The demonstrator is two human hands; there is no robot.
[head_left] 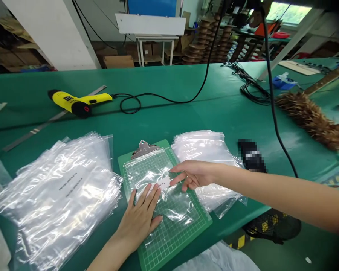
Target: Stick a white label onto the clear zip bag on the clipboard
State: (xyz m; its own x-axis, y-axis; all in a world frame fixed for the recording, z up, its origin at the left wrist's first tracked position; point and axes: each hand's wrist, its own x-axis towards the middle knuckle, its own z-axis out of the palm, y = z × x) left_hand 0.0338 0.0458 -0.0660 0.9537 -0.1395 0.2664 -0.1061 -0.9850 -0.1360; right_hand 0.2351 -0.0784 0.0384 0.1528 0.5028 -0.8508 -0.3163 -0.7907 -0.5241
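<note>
Work in hand, as judged from the placing of the hands: fixing a white label [161,183] on a clear plastic bag [173,212], the bag lying flat on a green clipboard [165,144] with a printed grid, below its metal clip [143,148]. Left hand [138,222] open and flat on the bag, fingers spread, fingertips at the left end of the label. Right hand [193,175] in a narrow opening, thumb and first finger on either side of the label's right end; whether in contact with the label, impossible to tell. Next need, by judgement: a firm press along the full length of the label. Label writing only partly legible, ending in 378-01-A. Beside the clipboard: a large stack of clear bags [56,195] at left, with dark printed lines too blurred to read, and a smaller stack of bags [206,146] at right. Farther off, on a green table cover [169,77]: a yellow heat gun [76,102] with unreadable black lettering and no legible brand, its black cord [130,107] in a loop; a feather duster [313,122]; a pixelated black object [251,155].
</note>
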